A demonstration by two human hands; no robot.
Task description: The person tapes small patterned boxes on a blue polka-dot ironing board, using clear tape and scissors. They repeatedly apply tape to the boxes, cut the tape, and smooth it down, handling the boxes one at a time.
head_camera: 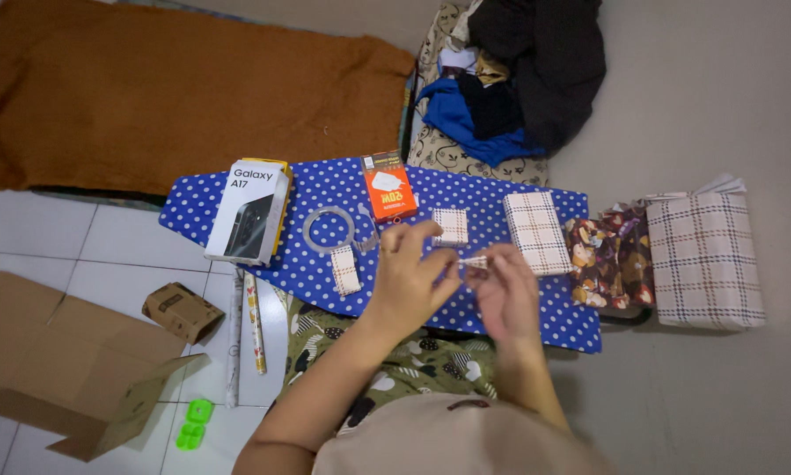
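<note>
We find a small wrapped piece [475,262], covered in white checked paper, held between both hands just above the near edge of the blue dotted board [343,189]. The left hand [410,274] has its thumb and forefinger closed on the left end of the piece, the other fingers loosely curled. The right hand [505,295] pinches the right end in the same way, fingers bent inward. In our judgement the two-sided pinch keeps the small piece steady while its paper is worked at close range.

On the board behind the hands lie a small square packet [451,225] and a larger wrapped box [538,232], both in the same checked paper, set well apart from one another. A narrow wrapped strip [345,269] lies just left of the left wrist, beside a clear tape ring [328,229]. An orange box [389,186] and a white phone box [249,209] sit at the far left part of the board.

Off the board's right end rest a floral wrapped parcel [610,251] and a large checked parcel [703,257], touching side by side. On the floor to the left we note paper rolls [255,322], a small brown box [183,311], flattened cardboard [52,352] and a green plastic item [193,424]. A heap of clothes [510,79] lies beyond the board.
</note>
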